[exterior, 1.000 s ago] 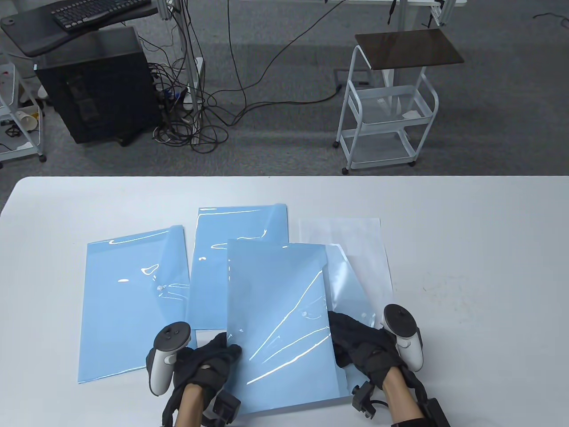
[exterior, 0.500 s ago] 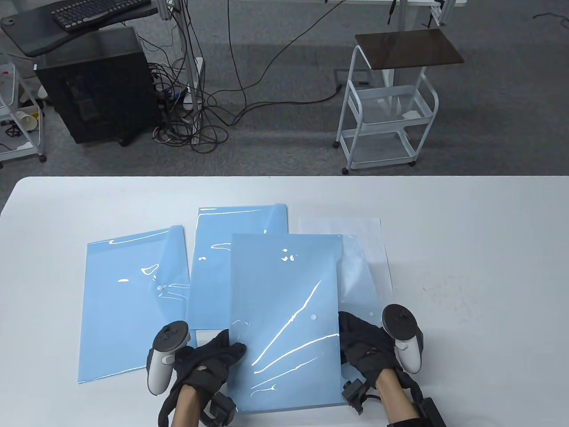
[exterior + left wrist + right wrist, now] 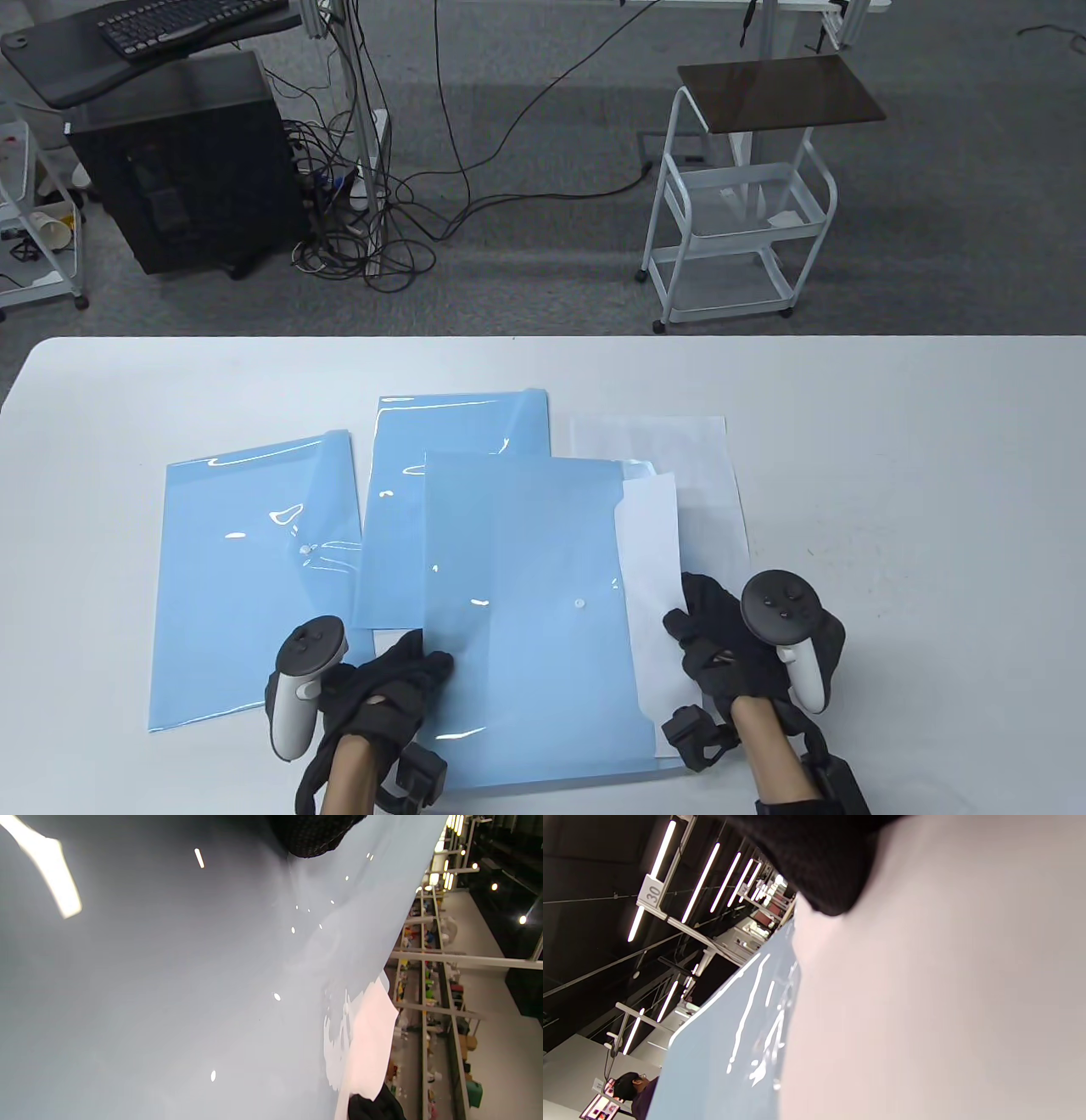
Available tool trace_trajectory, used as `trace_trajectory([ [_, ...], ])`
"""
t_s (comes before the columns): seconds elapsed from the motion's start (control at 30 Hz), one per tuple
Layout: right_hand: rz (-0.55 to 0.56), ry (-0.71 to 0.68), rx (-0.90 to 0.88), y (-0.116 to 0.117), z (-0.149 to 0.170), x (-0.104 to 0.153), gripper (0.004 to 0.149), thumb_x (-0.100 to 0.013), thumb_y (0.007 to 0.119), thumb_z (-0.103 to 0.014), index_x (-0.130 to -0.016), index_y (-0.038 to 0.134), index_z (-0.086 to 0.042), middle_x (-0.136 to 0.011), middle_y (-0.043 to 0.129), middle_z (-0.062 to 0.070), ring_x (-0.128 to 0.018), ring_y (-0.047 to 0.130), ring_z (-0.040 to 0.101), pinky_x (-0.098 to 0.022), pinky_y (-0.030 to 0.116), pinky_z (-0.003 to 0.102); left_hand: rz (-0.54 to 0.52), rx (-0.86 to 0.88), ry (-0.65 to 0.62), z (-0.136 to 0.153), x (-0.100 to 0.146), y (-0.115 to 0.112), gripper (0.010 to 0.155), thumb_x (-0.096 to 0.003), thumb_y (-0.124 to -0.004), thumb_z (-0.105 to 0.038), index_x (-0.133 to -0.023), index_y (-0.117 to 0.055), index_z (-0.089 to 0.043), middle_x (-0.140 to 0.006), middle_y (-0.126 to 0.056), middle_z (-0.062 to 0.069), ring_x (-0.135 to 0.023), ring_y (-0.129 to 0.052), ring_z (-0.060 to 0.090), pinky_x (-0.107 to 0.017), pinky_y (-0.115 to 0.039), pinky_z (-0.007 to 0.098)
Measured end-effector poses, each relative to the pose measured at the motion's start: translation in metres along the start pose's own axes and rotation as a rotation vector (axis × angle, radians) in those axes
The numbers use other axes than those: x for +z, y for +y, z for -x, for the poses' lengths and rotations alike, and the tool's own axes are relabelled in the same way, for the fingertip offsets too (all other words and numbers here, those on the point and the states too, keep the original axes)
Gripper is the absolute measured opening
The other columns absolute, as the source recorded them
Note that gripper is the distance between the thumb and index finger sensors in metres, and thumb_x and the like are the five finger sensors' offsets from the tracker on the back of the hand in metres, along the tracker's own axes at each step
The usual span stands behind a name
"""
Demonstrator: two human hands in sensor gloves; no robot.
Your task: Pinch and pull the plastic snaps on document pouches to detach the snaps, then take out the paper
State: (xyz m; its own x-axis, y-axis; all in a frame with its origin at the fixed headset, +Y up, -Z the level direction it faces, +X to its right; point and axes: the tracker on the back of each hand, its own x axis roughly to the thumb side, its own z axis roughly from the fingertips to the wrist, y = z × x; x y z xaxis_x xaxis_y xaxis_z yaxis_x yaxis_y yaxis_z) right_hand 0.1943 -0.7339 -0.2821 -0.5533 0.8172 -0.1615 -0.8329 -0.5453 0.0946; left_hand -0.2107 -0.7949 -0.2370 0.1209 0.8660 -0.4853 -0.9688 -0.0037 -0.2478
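The left hand (image 3: pixel 386 692) is gripping the near left edge of the front blue pouch (image 3: pixel 526 611), fingers curled over the plastic. The right hand (image 3: pixel 721 654) is pinching the near right part of a white sheet of paper (image 3: pixel 657 586) that is sticking out of the pouch's right side — part of it is lying clear of the blue plastic, the rest is showing faintly through it. A small white snap (image 3: pixel 579 604) is sitting on the pouch face, left of the paper. Farther out on the white table (image 3: pixel 891 441), two more blue pouches — one at the left (image 3: pixel 246 577), one behind (image 3: pixel 458 441) — are lying flat, the front pouch overlapping the one behind. Another white sheet (image 3: pixel 679 450) is lying beyond the right hand.
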Motion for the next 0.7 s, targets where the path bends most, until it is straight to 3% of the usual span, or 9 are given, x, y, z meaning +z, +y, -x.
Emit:
trace_trajectory([
  [0.3, 0.053, 0.072, 0.029, -0.07, 0.0, 0.006, 0.051, -0.05, 0.082, -0.008, -0.099, 0.071, -0.001, -0.08, 0.097, 0.023, -0.044, 0.104, 0.034, -0.027, 0.091, 0.048, -0.01, -0.008, 0.021, -0.001, 0.002, 0.002, 0.047, -0.0561, -0.068, -0.023, -0.102, -0.063, -0.014, -0.083, -0.092, 0.008, -0.052, -0.104, 0.025, -0.037, -0.091, 0.035],
  [0.7, 0.346, 0.15, -0.037, -0.18, 0.025, 0.014, 0.047, -0.052, 0.075, -0.008, -0.098, 0.073, -0.006, -0.082, 0.095, 0.021, -0.046, 0.101, 0.032, -0.029, 0.09, 0.048, -0.024, 0.022, 0.068, 0.004, 0.003, 0.013, 0.046, -0.056, -0.067, -0.022, -0.101, -0.063, -0.011, -0.08, -0.093, 0.008, -0.047, -0.104, 0.023, -0.035, -0.09, 0.036],
])
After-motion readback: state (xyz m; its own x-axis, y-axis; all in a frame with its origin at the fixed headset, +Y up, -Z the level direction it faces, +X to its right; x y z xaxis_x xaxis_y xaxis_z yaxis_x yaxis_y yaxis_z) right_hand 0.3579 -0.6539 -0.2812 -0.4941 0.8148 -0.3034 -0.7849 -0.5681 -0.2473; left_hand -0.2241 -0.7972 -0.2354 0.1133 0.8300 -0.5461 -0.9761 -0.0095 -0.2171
